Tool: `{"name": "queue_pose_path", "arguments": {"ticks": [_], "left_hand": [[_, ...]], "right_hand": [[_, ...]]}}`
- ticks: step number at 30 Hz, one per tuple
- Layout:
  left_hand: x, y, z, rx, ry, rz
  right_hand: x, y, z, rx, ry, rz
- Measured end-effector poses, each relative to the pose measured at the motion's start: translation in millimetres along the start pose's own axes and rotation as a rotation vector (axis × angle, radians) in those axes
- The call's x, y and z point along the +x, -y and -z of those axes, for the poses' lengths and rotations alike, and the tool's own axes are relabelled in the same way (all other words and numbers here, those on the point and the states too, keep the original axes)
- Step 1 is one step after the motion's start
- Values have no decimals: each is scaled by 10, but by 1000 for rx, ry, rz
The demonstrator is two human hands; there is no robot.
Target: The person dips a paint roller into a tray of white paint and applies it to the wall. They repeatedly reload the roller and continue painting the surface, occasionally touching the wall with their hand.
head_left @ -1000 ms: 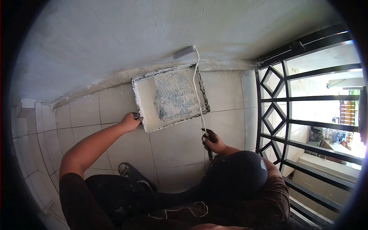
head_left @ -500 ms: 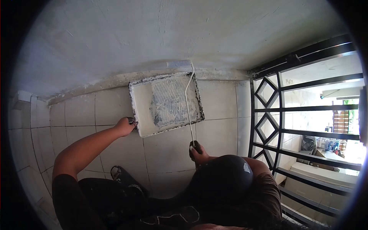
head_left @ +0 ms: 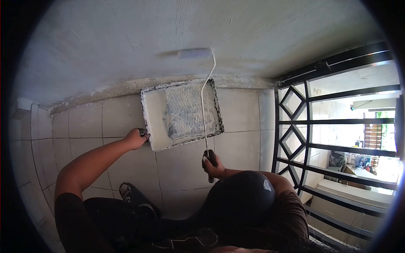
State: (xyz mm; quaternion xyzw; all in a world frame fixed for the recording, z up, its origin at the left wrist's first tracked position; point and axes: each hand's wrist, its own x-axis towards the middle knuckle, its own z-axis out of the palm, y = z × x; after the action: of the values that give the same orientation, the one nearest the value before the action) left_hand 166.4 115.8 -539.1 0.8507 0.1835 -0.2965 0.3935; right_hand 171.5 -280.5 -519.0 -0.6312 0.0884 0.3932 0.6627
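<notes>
1. The paint roller (head_left: 194, 53) has its sleeve lying crosswise on the wall (head_left: 126, 38), a little above the tray. Its thin shaft runs straight back over the tray toward the person.
2. The right hand (head_left: 213, 163) is closed round the roller's handle (much the nearer hand to it).
3. The left hand (head_left: 137, 138) grips the near left corner of the paint tray (head_left: 146, 120), which sits on the tiled floor (head_left: 240, 143) against the wall.
4. A black metal grille (head_left: 295, 126) stands to the right.
</notes>
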Motion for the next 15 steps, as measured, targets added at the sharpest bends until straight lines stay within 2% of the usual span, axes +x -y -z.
{"name": "queue_pose_path", "arguments": {"ticks": [3, 6, 9, 12, 15], "left_hand": [[44, 68, -23, 29, -2, -41], [63, 88, -24, 10, 22, -30], [50, 82, -5, -4, 52, -34], [41, 104, 6, -16, 169, 1], [-238, -378, 233, 128, 417, 180]], "right_hand": [[191, 28, 68, 4, 211, -6], [121, 87, -66, 68, 129, -29], [147, -118, 56, 116, 162, -196], [142, -188, 90, 200, 214, -281], [100, -180, 52, 283, 149, -413]]}}
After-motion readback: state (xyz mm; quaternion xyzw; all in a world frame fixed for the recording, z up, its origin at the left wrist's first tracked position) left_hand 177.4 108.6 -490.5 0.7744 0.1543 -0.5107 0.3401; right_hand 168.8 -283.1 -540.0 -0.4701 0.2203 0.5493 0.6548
